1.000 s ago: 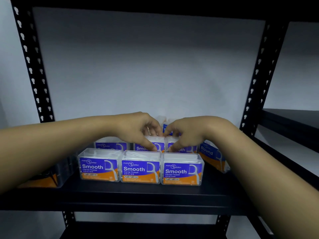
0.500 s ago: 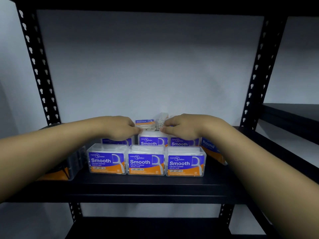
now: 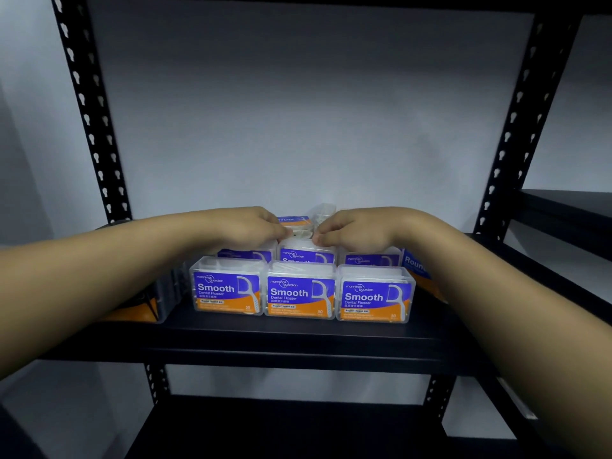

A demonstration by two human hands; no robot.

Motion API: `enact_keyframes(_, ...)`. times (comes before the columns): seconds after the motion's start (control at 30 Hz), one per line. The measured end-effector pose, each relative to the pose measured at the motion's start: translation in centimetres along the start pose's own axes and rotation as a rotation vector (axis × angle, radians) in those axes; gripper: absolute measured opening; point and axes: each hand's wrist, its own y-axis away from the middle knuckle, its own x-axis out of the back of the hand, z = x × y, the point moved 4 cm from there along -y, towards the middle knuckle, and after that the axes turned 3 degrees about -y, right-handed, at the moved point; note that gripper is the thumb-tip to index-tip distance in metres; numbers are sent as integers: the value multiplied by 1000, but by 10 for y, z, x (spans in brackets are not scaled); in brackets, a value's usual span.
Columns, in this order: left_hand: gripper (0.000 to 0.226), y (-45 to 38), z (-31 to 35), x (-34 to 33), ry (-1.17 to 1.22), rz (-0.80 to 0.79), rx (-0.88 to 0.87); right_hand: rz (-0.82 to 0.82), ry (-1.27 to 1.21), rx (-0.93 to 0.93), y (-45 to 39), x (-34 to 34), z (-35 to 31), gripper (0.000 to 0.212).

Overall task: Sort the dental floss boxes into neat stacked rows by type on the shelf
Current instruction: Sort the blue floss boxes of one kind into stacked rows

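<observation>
Three clear "Smooth" floss boxes with purple and orange labels stand in a front row on the black shelf. A second row of Smooth boxes stands right behind them. Behind that row, a "Round" floss box lies flat, raised above the rows. My left hand pinches its left end and my right hand its right end. Another Round box stands angled at the right, partly behind my right forearm.
A clear box sits at the back near the white wall. Dark boxes with orange labels stand at the left under my left forearm. Perforated black uprights frame the bay. A second shelf unit is at the right.
Both hands left the second-row Smooth boxes and reached further back, closing on the Round box lying behind them. The boxes in the two rows have not moved.
</observation>
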Motion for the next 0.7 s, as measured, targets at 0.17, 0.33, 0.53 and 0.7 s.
enact_keyframes(0.17, 21, 7, 5, -4, -12, -54, -79, -10, -35, 28, 9, 1, -4, 36)
enact_keyframes(0.33, 31, 18, 0, -1, -39, -65, -105, 41, 9, -25, 25, 3, 6, 39)
enact_keyframes(0.53, 45, 38, 7, -5, -132, -15, -209, 77, -59, -45, 45, -8, 5, 43)
enact_keyframes(0.7, 50, 52, 7, -12, -243, 125, -297, 139, -29, -93, 53, -11, 1, 56)
